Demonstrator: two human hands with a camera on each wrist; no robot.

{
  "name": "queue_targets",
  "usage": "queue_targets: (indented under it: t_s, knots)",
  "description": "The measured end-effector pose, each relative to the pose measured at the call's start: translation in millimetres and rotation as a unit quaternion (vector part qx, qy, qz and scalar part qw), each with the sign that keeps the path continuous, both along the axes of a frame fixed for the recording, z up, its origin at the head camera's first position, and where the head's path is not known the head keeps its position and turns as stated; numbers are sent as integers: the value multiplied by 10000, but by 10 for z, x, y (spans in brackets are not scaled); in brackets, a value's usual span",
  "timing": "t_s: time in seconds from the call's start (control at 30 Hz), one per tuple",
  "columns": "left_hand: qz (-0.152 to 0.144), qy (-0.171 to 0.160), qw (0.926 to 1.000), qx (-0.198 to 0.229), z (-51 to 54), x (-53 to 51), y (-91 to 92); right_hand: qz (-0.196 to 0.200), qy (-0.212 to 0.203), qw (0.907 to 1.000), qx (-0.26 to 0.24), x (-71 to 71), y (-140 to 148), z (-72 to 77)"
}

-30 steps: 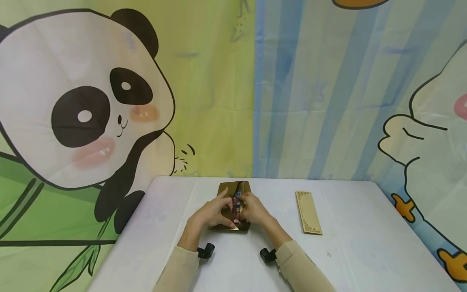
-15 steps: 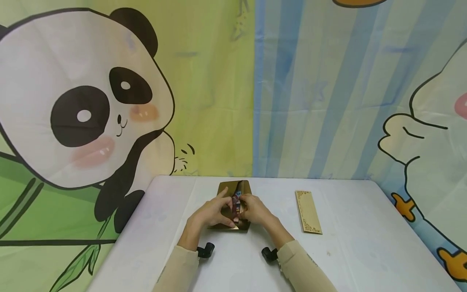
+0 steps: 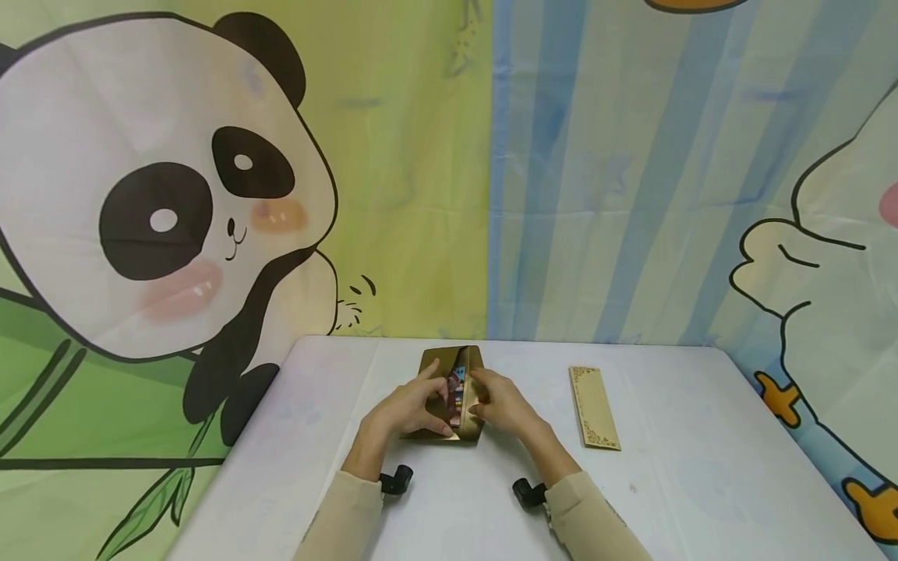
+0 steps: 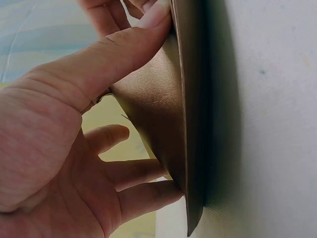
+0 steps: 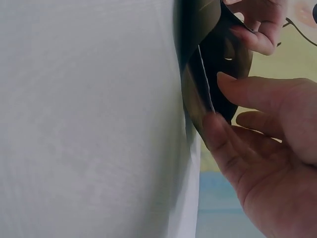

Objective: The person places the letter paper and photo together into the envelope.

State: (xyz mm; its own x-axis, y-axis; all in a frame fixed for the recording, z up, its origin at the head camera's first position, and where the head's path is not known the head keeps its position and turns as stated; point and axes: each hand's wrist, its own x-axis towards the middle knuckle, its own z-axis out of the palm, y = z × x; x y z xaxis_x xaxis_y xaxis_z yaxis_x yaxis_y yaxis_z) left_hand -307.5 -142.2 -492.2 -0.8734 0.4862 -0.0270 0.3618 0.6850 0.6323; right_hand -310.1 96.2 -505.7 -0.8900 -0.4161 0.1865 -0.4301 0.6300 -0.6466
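Note:
A glossy gold-brown folded cover (image 3: 436,362) lies on the table, its exact kind unclear. A multicoloured printed strip (image 3: 456,396) shows in its middle. My left hand (image 3: 407,409) holds the cover from the left. In the left wrist view its thumb (image 4: 133,47) lies near the lower edge, while other fingers touch the far side. At the right side is my right hand (image 3: 507,403), thumb and forefinger apart. The right wrist view shows its fingertips (image 5: 214,121) at the opening's edge, beside a dark inner space. What lies deep inside is hidden.
To the right on the white table (image 3: 673,467) lies a long pale-gold card-like piece (image 3: 594,407) with ornate corners. Black wrist cameras (image 3: 396,480) are on both forearms. Printed cloth with a panda (image 3: 161,218) hangs behind the table.
My right hand has moved slightly right, away from the middle. More of the coloured strip and the cover's right panel shows. My left hand has stayed nearly still.

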Motion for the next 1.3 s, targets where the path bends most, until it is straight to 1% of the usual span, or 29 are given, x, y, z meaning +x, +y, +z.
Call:
queue_targets:
  t_s: [0.1,0.33,0.5,0.6,0.8,0.93,1.07,1.3]
  knots:
    - [9,15,10000,5,3,3,2,-107,2,9999,16,3,18,-11]
    - [-7,17,10000,-21,-1,4,-1,-287,-175,9991,-246,26,87,18]
    - [-21,54,10000,-42,-13,-10,-6,-473,-181,9982,-328,16,184,33]
    - [8,37,10000,-55,-8,-11,-6,-535,-146,9981,-249,-1,243,22]
    - [2,49,10000,-40,-7,-2,-2,-488,39,9987,-123,-23,349,25]
    - [-16,57,10000,0,-8,-4,0,-570,-84,9982,-133,-33,457,46]
    - [-33,33,10000,38,-5,0,-7,-671,-165,9976,-32,-42,594,65]
    - [-50,16,10000,52,-7,11,-10,-815,-108,9966,36,-68,771,58]
